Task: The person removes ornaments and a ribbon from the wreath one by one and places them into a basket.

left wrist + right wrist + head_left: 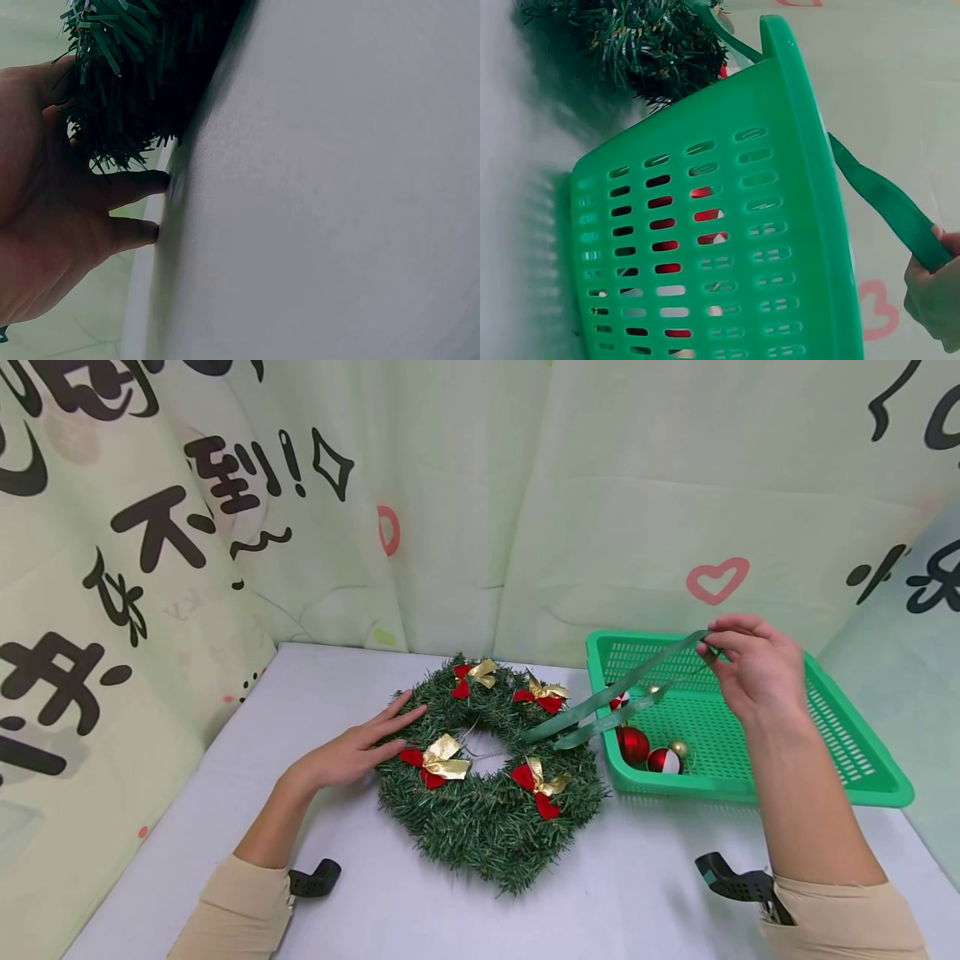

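Note:
A green Christmas wreath [487, 827] lies on the table, with red and gold bows [442, 760] around its ring. My left hand [367, 745] rests at the wreath's left side, fingers straight and spread over the needles. In the left wrist view, two fingertips [146, 232] reach down by the white tabletop beside the wreath. Above the basket, my right hand [757, 664] pinches a green ribbon [615, 697] between thumb and fingers. The ribbon runs in two strands down to the wreath's right side, and its lower ends are hidden among the needles.
A green plastic basket [757, 789] stands to the right of the wreath. Red, white and gold ornament balls [633, 745] lie in its left part. A printed curtain [465, 527] hangs behind the white table [600, 877].

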Demonstrator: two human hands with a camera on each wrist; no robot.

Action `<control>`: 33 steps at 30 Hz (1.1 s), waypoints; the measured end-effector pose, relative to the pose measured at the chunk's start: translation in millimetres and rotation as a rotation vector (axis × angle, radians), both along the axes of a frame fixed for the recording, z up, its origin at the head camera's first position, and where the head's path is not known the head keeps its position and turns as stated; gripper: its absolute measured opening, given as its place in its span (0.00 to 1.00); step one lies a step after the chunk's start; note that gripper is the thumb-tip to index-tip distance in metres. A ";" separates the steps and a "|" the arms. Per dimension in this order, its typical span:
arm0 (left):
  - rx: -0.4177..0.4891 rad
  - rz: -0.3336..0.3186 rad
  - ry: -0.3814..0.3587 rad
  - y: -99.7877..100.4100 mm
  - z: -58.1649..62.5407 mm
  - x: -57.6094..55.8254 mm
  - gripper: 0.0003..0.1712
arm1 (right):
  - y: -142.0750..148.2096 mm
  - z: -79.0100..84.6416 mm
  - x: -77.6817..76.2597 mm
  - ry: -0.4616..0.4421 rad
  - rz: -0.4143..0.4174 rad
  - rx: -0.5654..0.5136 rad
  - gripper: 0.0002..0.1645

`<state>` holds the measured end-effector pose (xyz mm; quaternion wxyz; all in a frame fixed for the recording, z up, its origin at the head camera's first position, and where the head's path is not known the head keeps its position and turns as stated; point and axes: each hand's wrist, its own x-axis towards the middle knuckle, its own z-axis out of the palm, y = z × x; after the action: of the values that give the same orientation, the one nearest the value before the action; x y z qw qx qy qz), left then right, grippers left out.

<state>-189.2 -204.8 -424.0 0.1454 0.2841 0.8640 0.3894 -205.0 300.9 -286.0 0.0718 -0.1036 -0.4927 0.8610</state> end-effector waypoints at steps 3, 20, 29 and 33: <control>0.003 -0.003 0.002 0.0 -0.7 -0.5 0.34 | 2.8 -2.3 -0.1 -0.021 -0.030 -0.023 0.05; 0.004 -0.002 -0.010 1.3 0.2 0.2 0.34 | 26.4 -23.7 -4.4 -0.174 -0.252 -0.118 0.08; 0.001 0.000 -0.006 0.7 0.5 0.5 0.34 | 38.7 -34.1 -4.4 -0.227 -0.373 -0.032 0.10; -0.001 0.000 -0.007 0.5 -0.3 0.4 0.34 | 36.6 -39.5 -2.4 -0.252 -0.337 0.047 0.09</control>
<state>-188.9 -204.4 -424.3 0.1486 0.2825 0.8637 0.3901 -207.4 337.5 -325.5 0.1548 -0.2899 -0.4933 0.8054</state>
